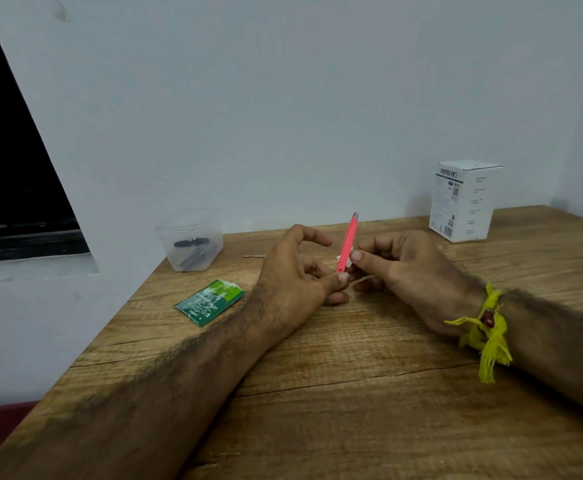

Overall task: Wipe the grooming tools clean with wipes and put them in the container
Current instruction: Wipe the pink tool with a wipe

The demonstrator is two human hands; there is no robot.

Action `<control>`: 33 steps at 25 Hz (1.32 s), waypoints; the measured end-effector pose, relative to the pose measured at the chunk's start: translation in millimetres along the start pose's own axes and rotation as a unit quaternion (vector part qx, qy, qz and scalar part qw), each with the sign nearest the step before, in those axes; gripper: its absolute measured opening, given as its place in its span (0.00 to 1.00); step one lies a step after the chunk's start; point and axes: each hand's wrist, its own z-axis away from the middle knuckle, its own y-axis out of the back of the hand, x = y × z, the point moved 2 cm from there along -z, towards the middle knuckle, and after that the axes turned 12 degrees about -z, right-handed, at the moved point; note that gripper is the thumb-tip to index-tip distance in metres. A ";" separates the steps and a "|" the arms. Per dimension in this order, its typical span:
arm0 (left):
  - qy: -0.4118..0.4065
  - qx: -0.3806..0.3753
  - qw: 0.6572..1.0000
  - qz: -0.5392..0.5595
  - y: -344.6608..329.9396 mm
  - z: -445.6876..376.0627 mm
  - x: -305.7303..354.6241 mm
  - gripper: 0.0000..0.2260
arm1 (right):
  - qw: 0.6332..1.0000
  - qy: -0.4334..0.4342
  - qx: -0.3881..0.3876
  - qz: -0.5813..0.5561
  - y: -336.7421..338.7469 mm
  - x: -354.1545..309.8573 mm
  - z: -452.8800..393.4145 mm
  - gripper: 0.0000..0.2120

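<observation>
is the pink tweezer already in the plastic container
No, the pink tweezers are upright between both hands, right of the container.

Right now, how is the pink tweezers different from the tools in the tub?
The tweezers is pink and held upright between both hands, against a white wipe. The tools are dark and lie in the clear tub, touched by no hand. All are slim.

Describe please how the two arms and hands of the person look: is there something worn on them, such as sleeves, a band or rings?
Both forearms are bare and hairy, with no sleeves in view. The left hand shows no ring or band. At the wrist of the right hand is tied a yellow thread band with frayed loose ends and a dark red bead. No watch or gloves are visible.
</observation>
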 end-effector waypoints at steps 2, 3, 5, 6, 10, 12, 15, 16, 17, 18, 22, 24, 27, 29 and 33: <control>-0.001 0.003 1.000 0.009 -0.3 0.6 0.5 0.20 | 1.000 0.007 -0.010 0.016 -1.6 0.4 0.7 0.06; -0.002 0.003 1.000 0.012 -0.4 0.9 0.4 0.20 | 1.000 0.008 -0.017 0.024 -2.8 0.8 1.5 0.07; -0.003 0.002 1.000 0.009 -0.3 1.0 0.3 0.20 | 0.999 0.012 -0.017 0.031 -4.0 1.2 2.1 0.08; -0.004 0.000 1.000 0.005 -0.2 0.8 0.2 0.20 | 1.000 0.014 -0.002 0.022 -3.0 1.6 1.2 0.08; -0.003 -0.005 1.000 0.001 0.0 0.2 0.7 0.20 | 0.999 0.007 0.037 -0.017 1.1 2.5 -1.8 0.06; 0.000 -0.004 1.000 0.005 0.3 1.0 1.5 0.20 | 1.000 0.005 0.006 0.016 -1.8 2.6 0.2 0.07; -0.001 -0.010 1.000 0.001 -0.5 0.8 2.0 0.20 | 0.999 0.001 0.047 -0.020 0.8 3.1 -2.0 0.06; -0.004 -0.011 1.000 -0.005 -1.0 0.5 1.9 0.20 | 0.997 -0.001 0.068 -0.039 2.7 2.9 -3.1 0.06; -0.008 -0.012 1.000 -0.014 -1.5 0.3 1.9 0.20 | 0.996 -0.001 0.080 -0.046 4.0 2.5 -3.9 0.06; -0.012 -0.013 1.000 -0.021 -1.9 0.4 2.2 0.19 | 0.996 0.002 0.082 -0.043 4.7 2.0 -4.1 0.06; -0.011 -0.014 1.000 -0.018 -1.6 1.3 2.8 0.19 | 0.997 0.015 0.068 -0.027 3.5 -0.8 -1.3 0.08; -0.009 -0.014 1.000 -0.022 -1.4 0.9 3.1 0.19 | 0.996 0.023 0.079 -0.033 5.1 -2.2 -2.3 0.09; -0.008 -0.017 0.999 -0.044 -1.6 0.4 3.9 0.20 | 0.993 0.033 0.104 -0.040 6.4 -4.0 -3.5 0.11; -0.009 -0.016 0.998 -0.053 -1.5 0.8 4.3 0.20 | 0.994 0.037 0.095 -0.027 4.3 -3.9 -2.6 0.11; -0.018 -0.015 0.997 -0.074 -2.3 0.5 3.8 0.19 | 0.991 0.039 0.122 -0.044 5.2 -5.8 -3.0 0.08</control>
